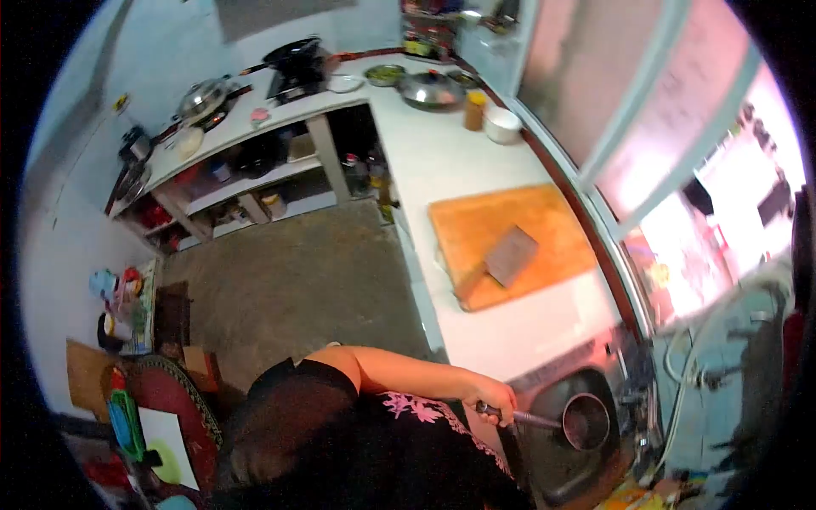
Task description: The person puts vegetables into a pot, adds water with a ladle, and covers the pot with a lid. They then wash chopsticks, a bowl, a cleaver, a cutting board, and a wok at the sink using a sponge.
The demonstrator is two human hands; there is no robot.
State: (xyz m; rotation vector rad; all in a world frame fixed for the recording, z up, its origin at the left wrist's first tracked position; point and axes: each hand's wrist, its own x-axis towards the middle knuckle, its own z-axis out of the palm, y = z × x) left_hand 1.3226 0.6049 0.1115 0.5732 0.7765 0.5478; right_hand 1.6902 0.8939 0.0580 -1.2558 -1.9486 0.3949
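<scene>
My left hand (495, 403) is closed around the dark grip of a long-handled round pan or ladle (586, 422). Its metal handle runs right from my fist, and the round bowl sits over the dark sink basin (552, 463). What the bowl contains is too unclear to tell. No part of my right hand shows. Beyond the sink, a wooden cutting board (544, 212) lies on the white counter (429, 157), with a broad-bladed cleaver (512, 255) resting on it.
A faucet (650, 416) stands at the sink's right edge. Farther along the counter are a white bowl (502, 126), an orange-lidded jar (474, 112) and a lidded metal pan (431, 90). A black wok (297, 64) sits on the back stove. Open shelves run below the far counter.
</scene>
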